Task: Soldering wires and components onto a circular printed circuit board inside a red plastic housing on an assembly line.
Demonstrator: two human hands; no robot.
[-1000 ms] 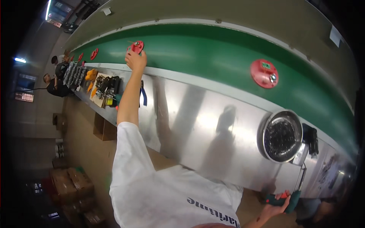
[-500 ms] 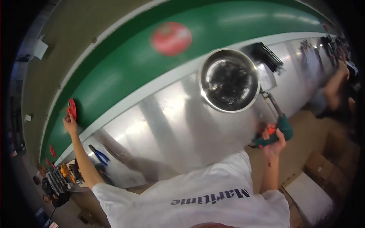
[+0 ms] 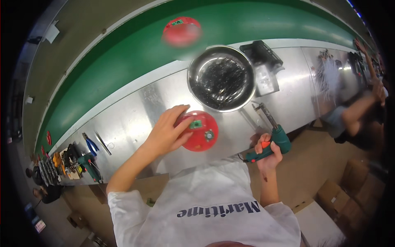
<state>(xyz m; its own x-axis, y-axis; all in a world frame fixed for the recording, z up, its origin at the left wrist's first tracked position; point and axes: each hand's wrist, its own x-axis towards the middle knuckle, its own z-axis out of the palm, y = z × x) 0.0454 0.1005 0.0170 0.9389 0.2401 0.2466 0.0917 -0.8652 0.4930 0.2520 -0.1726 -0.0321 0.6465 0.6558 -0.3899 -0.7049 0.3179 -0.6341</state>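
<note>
A long, shiny metal bench top (image 3: 127,117) runs across in front of the person, bordered by a pale rail (image 3: 113,99), with a green strip (image 3: 111,74) beyond it on which a second red disc (image 3: 179,37) lies, partly blurred. The red disc (image 3: 201,140) nearest the person is over the bench near its front edge, close to a round steel bowl (image 3: 191,84) containing a dark mass of small pieces. The left hand (image 3: 168,129) has its fingers loosely spread over the disc's left part; whether it grips the disc or only touches it cannot be told. The right hand (image 3: 269,152) is closed around a green power tool (image 3: 282,140), a finger at its orange trigger. A black holder (image 3: 263,53) stands behind the bowl, to its right, while blue-handled pliers (image 3: 90,145) and another green tool (image 3: 88,166) lie farther left. A co-worker's arm (image 3: 358,113) shows at right, above cardboard boxes (image 3: 331,197) on a brown floor (image 3: 304,173); two people (image 3: 49,193) are small at far left. Dark, bold lettering (image 3: 218,210) crosses the person's white shirt (image 3: 193,189), and one box bears a small pale label (image 3: 333,199) too small to read.
</note>
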